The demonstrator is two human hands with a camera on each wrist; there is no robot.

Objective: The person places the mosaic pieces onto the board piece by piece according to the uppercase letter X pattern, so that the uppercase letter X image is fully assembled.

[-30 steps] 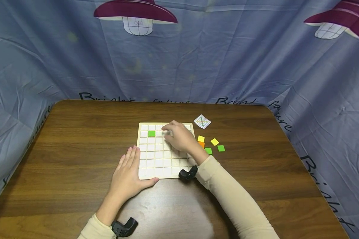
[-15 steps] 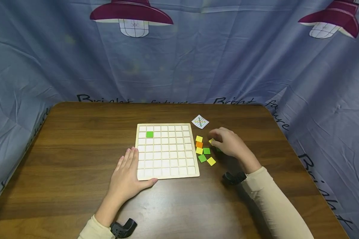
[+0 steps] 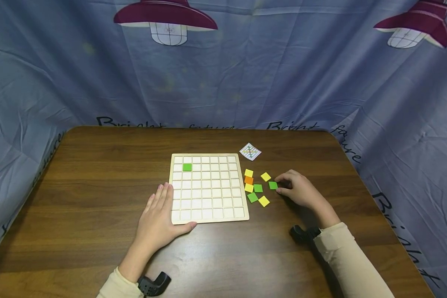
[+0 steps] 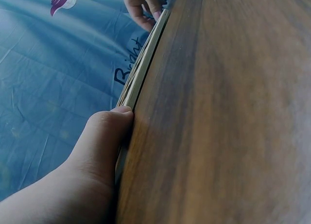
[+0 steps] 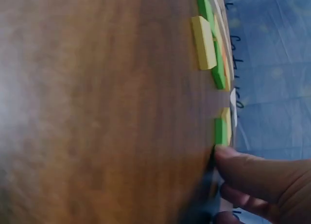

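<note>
Head view shows a pale grid board [image 3: 208, 193] lying flat on the brown wooden table [image 3: 108, 174]. The left hand [image 3: 157, 221] is at the near left corner of the board: its four fingers are straight and close together along the left edge, and the thumb stands apart from them, touching the near edge.

To the right of the board, the right hand [image 3: 299, 190] is at a green tile [image 3: 273, 185], which is the rightmost of the loose tiles. Its thumb and index finger are bent, with their tips at the right end of this tile. In the right wrist view the thumb touches the tile, but the index fingertip is hidden, so I cannot tell if they are clamped on it.

Just left and far of this tile lies a yellow tile [image 3: 265, 176]. An orange tile [image 3: 248, 180] lies between two other yellow ones, just beside the board. One green square [image 3: 187, 167] sits in the board, second column from left, second row from the far edge.
</note>
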